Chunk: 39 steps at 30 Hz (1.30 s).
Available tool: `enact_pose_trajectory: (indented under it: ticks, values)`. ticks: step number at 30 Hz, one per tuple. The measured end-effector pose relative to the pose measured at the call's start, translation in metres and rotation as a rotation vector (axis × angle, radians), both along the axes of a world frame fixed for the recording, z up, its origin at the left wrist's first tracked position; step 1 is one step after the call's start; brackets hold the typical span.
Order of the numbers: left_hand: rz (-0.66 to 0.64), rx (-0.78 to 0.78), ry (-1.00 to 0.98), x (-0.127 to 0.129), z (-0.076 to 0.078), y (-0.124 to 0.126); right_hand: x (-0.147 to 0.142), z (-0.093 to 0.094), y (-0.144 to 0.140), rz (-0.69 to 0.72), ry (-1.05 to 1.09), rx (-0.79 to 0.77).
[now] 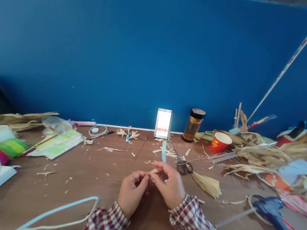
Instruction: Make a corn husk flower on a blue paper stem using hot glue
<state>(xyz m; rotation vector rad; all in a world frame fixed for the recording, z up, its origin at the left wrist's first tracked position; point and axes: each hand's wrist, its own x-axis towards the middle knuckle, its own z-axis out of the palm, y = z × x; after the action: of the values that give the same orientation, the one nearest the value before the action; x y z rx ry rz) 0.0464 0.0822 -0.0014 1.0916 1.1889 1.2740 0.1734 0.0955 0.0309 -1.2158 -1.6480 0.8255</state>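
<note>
Both hands meet above the middle of the table, fingertips close together. My left hand (pixel 132 190) is closed in a pinch on a small strip of pale dried husk (pixel 153 171). From the other side, the thumb and fingers of my right hand (pixel 169 185) pinch the same strip. Most of the strip is hidden by the fingers. Just beyond my right hand lie dark-handled scissors (pixel 184 167) and a fan-shaped piece of dried husk (pixel 207 184). A light blue strip (pixel 164 151) is on the table past my fingertips.
A blue partition (pixel 151 59) closes off the back. Along it stand a dark-lidded jar (pixel 194 126) and a red paper cup (pixel 221 143). Dried husks (pixel 267 159) pile up at right, near a blue glue gun (pixel 280 222). A white cable (pixel 65 210) loops at front left.
</note>
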Motion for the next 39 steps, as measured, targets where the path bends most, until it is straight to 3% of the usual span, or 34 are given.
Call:
enact_pose_trajectory:
  ticks: [4,9,15,17,19,22,25,32,39]
  values:
    - [-0.034,0.047,0.112,-0.001,-0.001,0.000,0.003,-0.007,0.003,-0.006,-0.170,0.099]
    - [-0.024,0.100,0.252,-0.002,-0.005,-0.003,0.007,-0.011,0.009,-0.069,-0.220,0.119]
    - [0.030,0.068,0.142,-0.004,-0.001,-0.001,0.039,-0.004,0.027,-0.378,-0.139,0.067]
    - [0.036,0.026,0.057,-0.004,0.000,0.001,0.040,-0.001,0.027,-0.338,-0.050,0.058]
    - [0.032,0.001,0.015,-0.003,0.000,0.002,0.031,0.001,0.021,-0.163,0.009,0.057]
    - [0.004,0.027,0.027,-0.003,0.000,0.001,0.011,0.002,0.010,0.040,-0.069,0.059]
    - [-0.010,0.051,0.068,-0.003,0.001,-0.001,0.003,0.001,0.006,0.021,-0.157,0.073]
    - [0.023,0.005,0.100,-0.003,0.002,-0.001,0.013,-0.004,0.013,0.034,-0.162,-0.004]
    - [0.050,-0.015,0.076,-0.004,-0.001,0.001,0.018,0.000,0.015,-0.108,-0.169,-0.069]
